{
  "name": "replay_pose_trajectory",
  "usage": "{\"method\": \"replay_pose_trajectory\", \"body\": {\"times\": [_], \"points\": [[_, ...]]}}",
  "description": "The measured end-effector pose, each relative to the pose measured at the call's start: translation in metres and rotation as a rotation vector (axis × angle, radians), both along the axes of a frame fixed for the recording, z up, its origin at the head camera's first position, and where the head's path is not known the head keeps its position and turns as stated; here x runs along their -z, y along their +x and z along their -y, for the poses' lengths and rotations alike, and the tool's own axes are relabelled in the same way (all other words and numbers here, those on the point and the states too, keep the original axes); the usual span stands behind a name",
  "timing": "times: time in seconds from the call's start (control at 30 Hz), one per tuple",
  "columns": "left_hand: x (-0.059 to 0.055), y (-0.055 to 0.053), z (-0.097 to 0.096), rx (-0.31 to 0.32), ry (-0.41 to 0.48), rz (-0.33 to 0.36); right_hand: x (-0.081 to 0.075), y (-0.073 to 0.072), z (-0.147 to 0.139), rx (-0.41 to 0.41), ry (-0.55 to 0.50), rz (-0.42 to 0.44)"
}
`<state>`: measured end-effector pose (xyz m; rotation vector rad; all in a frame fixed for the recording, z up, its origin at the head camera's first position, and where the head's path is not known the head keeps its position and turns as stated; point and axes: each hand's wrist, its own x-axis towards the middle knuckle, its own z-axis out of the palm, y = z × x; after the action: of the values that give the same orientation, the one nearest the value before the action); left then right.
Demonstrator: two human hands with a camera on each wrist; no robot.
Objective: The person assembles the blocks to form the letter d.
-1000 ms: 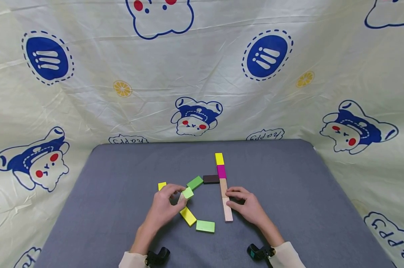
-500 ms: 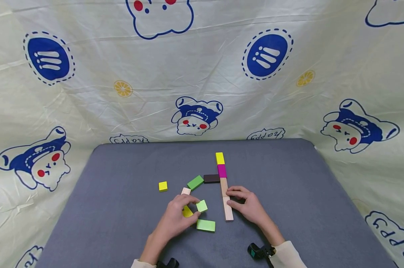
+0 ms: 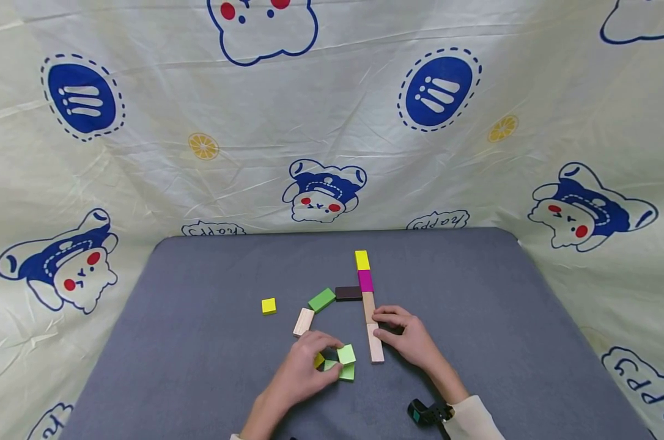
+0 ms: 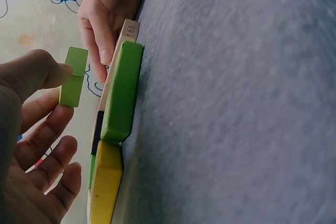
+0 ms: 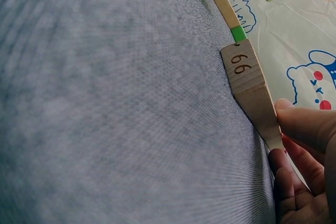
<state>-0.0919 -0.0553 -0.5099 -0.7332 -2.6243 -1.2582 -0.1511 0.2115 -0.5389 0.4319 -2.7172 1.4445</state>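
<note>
My left hand [image 3: 307,373] pinches a light green block [image 3: 346,354] between thumb and fingers, as the left wrist view also shows. The block is held above a green block [image 3: 347,372] lying on the table. A yellow block [image 3: 318,360] is partly hidden behind that hand. My right hand [image 3: 408,339] rests beside a straight column, its fingertips touching the side of the plain wooden blocks [image 3: 375,343]. One of them bears a printed 66 in the right wrist view. Farther up the column are a magenta block [image 3: 365,281] and a yellow end block [image 3: 362,260].
A dark block [image 3: 348,294], a green block [image 3: 322,299] and a wooden block [image 3: 303,322] curve leftward from the column. A lone yellow block [image 3: 268,306] lies farther left on the grey table [image 3: 211,342]. A printed white sheet [image 3: 332,122] hangs behind.
Holding the light green block, my left hand has moved right and toward the near side, from beside the wooden block to above the near green block. My right hand has stayed at the column.
</note>
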Motion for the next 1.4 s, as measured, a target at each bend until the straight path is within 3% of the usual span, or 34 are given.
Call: {"method": "replay_pose_trajectory", "body": {"times": [0.63, 0.9, 1.4], "points": [[0.008, 0.003, -0.020, 0.119, -0.025, -0.012, 0.001, 0.000, -0.001, -0.020, -0.006, -0.028], [0.004, -0.002, -0.025, 0.155, -0.128, 0.025, -0.001, 0.000, -0.001, -0.018, -0.002, -0.029], [0.005, -0.003, -0.028, 0.171, -0.185, 0.067, -0.001, 0.001, 0.000, -0.015, -0.003, -0.020]]}}
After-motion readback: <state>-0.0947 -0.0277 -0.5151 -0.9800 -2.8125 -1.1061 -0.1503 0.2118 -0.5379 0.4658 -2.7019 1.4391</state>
